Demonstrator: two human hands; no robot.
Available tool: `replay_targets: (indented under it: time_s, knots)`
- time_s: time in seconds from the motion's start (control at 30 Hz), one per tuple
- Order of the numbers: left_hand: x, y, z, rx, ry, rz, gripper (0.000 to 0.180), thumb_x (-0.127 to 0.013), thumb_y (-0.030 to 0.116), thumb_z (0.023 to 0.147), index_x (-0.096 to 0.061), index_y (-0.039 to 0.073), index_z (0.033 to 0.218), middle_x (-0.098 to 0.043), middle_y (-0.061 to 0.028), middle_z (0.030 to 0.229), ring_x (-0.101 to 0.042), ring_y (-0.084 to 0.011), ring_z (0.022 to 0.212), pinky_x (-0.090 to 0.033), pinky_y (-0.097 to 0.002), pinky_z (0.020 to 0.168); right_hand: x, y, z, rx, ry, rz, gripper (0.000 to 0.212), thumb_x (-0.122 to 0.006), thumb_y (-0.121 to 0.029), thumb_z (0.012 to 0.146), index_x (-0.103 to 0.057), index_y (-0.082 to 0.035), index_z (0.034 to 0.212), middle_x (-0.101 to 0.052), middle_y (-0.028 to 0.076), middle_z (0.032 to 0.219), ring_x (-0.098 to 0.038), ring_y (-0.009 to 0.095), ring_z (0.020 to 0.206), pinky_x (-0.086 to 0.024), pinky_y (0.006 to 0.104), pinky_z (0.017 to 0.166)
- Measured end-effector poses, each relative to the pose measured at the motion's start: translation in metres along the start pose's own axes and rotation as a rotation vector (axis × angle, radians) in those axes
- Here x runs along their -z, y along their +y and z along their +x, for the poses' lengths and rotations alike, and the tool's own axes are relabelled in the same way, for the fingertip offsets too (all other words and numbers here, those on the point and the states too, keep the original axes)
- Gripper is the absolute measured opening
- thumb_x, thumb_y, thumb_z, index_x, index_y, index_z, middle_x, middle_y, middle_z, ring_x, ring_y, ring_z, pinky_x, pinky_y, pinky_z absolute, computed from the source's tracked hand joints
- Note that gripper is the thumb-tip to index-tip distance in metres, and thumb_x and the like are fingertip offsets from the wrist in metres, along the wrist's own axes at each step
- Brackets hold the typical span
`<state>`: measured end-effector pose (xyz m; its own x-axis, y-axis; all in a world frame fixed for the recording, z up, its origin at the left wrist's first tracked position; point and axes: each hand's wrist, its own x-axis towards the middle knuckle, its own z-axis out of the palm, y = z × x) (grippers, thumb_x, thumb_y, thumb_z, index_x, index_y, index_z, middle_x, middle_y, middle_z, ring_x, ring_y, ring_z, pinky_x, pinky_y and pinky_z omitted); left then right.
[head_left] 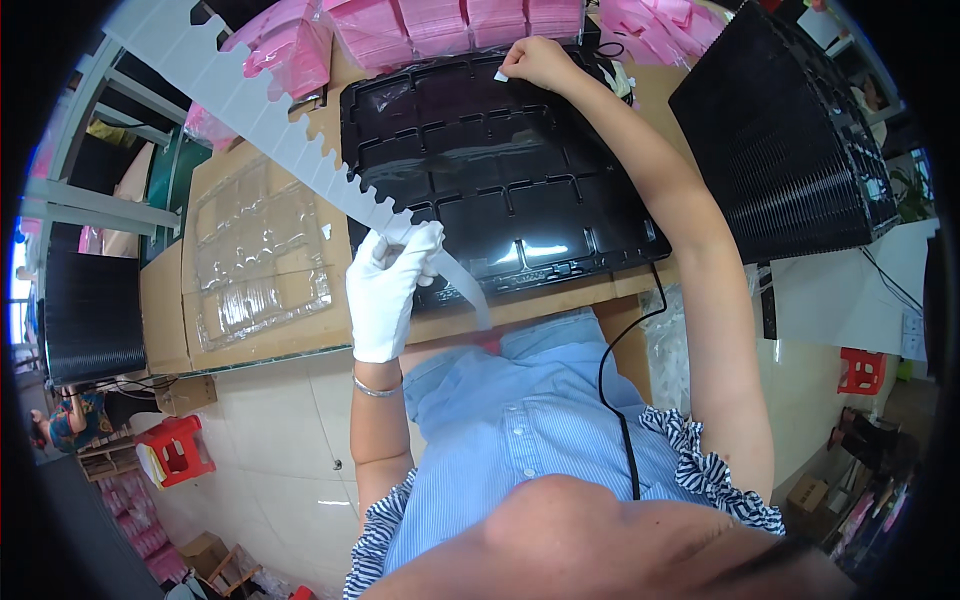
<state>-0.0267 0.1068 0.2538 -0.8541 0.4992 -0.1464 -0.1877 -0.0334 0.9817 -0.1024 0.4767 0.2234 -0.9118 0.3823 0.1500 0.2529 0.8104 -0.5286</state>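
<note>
Two hands: both busy around the black tray (545, 205), which is basically my landmark here.
Left hand: the white-gloved one (388, 295), at the tray's near left corner, thumb and fingers pinched together on a notched whitish strip (270, 120). Can't tell if the glove touches the tray.
Strip: runs from that pinch up past the tray's left side and beyond its far left corner, with a loose tail dangling over the tray's near edge.
Right hand: bare (540, 65), over the tray's far edge, right of middle. Fingers curled, thumb and fingertips closed on a tiny white piece (500, 76).
Arms: right one's reaching long over the tray's right side; left forearm's short of the tray, pretty much upright, bangle on the wrist.
Around the tray: cardboard-topped bench (160, 320) under it, clear plastic tray (260, 260) to its left, pink bundles (430, 25) beyond, tall black stack (770, 150) to its right.
</note>
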Motion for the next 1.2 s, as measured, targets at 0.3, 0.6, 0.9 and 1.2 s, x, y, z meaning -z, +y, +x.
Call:
replay_targets:
  time_s: [0.3,0.6,0.9,1.2]
  knots:
    - [0.0,0.003,-0.001,0.005,0.001,-0.031,0.02,-0.072,0.015,0.084,-0.067,0.002,0.099,-0.068,-0.0041,0.084,-0.056,-0.0048,0.064,-0.043,-0.0179,0.056,-0.001,0.004,0.007,-0.014,-0.005,-0.025,0.025,-0.076,-0.028,0.071,-0.07,-0.004,0.076,-0.063,0.007,0.059,-0.057,0.015,0.046,-0.047,0.0287,0.049]
    - [-0.006,0.005,-0.001,-0.032,0.077,-0.029,0.015,-0.072,0.01,0.084,-0.066,0.0,0.095,-0.065,-0.003,0.078,-0.051,-0.0043,0.06,-0.038,-0.0182,0.052,-0.005,-0.001,0.002,-0.034,0.036,-0.042,0.024,-0.076,-0.028,0.068,-0.073,-0.006,0.077,-0.069,0.013,0.074,-0.068,0.025,0.071,-0.053,0.0367,0.071]
    - [-0.004,-0.002,0.002,-0.193,0.092,-0.096,0.021,-0.074,0.01,0.082,-0.066,0.002,0.099,-0.068,-0.0037,0.085,-0.057,-0.0036,0.069,-0.04,-0.0161,0.057,0.019,0.001,-0.042,0.062,-0.113,0.801,0.015,-0.066,-0.015,0.081,-0.069,-0.001,0.086,-0.069,0.007,0.086,-0.064,0.016,0.077,-0.049,0.0286,0.071]
    - [-0.026,0.001,0.001,0.002,-0.066,-0.267,0.027,-0.075,0.01,0.08,-0.063,0.001,0.102,-0.066,-0.005,0.085,-0.056,-0.0047,0.063,-0.041,-0.0173,0.055,0.033,-0.094,-0.189,-0.301,-0.491,1.532,0.021,-0.06,-0.016,0.091,-0.062,0.003,0.099,-0.06,0.003,0.079,-0.047,0.006,0.059,-0.034,0.0187,0.05]
